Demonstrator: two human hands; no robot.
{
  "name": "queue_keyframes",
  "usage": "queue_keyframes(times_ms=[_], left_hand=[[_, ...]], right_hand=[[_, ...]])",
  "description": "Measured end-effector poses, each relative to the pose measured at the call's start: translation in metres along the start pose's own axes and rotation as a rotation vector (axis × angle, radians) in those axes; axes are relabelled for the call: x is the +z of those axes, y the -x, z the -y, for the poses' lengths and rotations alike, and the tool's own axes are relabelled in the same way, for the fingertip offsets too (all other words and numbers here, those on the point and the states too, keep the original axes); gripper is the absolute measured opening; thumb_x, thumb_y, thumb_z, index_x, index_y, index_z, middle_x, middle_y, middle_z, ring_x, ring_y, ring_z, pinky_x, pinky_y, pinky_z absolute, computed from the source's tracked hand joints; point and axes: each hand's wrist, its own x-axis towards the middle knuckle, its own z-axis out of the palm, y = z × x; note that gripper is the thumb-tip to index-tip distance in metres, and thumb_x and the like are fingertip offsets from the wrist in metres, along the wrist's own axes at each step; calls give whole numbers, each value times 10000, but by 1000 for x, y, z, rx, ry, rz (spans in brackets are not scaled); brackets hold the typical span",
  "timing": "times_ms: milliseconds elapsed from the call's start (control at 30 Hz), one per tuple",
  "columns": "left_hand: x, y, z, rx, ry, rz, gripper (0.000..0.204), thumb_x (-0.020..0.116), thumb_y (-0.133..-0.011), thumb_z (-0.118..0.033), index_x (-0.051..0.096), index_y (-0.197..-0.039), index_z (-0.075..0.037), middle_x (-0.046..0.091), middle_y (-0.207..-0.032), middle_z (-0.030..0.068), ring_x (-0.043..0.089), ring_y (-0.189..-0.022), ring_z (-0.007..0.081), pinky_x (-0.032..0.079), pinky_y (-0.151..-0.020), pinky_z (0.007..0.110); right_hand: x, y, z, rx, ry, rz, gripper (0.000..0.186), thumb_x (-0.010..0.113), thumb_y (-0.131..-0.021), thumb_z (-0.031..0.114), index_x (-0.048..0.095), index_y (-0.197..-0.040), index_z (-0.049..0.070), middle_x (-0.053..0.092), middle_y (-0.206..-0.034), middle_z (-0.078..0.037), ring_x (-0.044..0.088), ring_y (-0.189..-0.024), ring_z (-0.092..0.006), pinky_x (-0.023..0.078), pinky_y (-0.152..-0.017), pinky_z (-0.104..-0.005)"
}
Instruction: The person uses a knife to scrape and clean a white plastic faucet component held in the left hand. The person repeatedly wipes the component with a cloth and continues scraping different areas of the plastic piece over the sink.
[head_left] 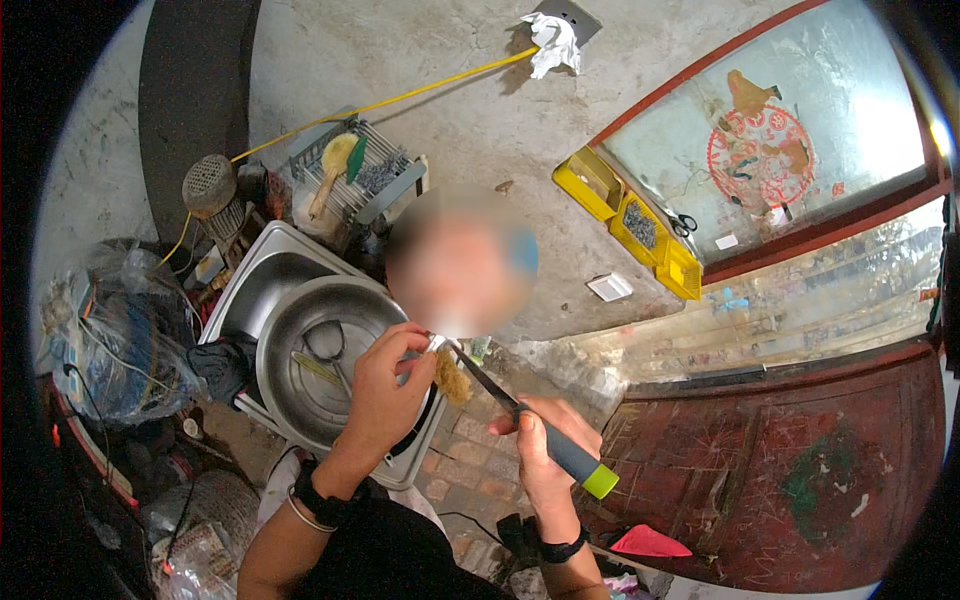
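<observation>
My left hand [392, 382] is closed, fingertips pinching a small white thing [437, 342] whose kind I cannot make out. My right hand [545, 455] grips a knife-like tool [565, 455] by its dark grey handle with a lime-green end. Its narrow dark blade points up and left, and the tip reaches the white thing at my left fingertips; whether they touch is unclear. A tan, fuzzy pad [453, 378] shows just below, beside my left fingers. Under my left hand sits a large metal basin [280, 345] with a ladle [325, 342] in it.
The basin rests on a steel sink [285, 250]. Behind stands a dish rack [385, 150] with a brush [335, 165]. Yellow baskets [630, 225] and scissors [684, 225] are against the wall. A dark red wooden door [770, 470] is at right. A round blurred patch hides the middle.
</observation>
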Motion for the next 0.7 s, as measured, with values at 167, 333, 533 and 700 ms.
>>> queue_keyframes(times_ms=[167, 333, 533, 700], left_hand=[[0, 0, -1, -5, -1, 5, 100, 563, -810, -18, 565, -881, 52, 581, -1056, 125, 603, -906, 186, 513, -745, 286], [1, -1, -1, -7, 4, -6, 103, 566, -809, -21, 563, -880, 54, 582, -1045, 126, 602, -901, 187, 514, -739, 285], [1, 0, 0, 7, -12, -4, 110, 567, -808, -23, 562, -884, 57, 582, -1041, 129, 604, -891, 192, 516, -728, 285], [1, -1, -5, 9, -37, -3, 114, 567, -804, -21, 562, -884, 60, 586, -1036, 133, 608, -879, 197, 518, -729, 288]], right_hand=[[0, 2, 0, 33, -37, -15, 314, 609, -861, 252, 632, -862, -62, 623, -646, -124, 622, -536, -186, 471, -538, -268], [3, 0, 2, 57, -21, 7, 314, 609, -862, 250, 632, -865, -63, 623, -652, -126, 624, -536, -186, 470, -534, -261], [5, 1, 1, 61, -31, -7, 307, 614, -859, 241, 630, -865, -66, 623, -653, -120, 629, -538, -188, 466, -533, -252], [2, 0, 6, 60, -6, 16, 298, 616, -859, 232, 628, -875, -64, 629, -644, -120, 617, -540, -175, 463, -532, -252]])
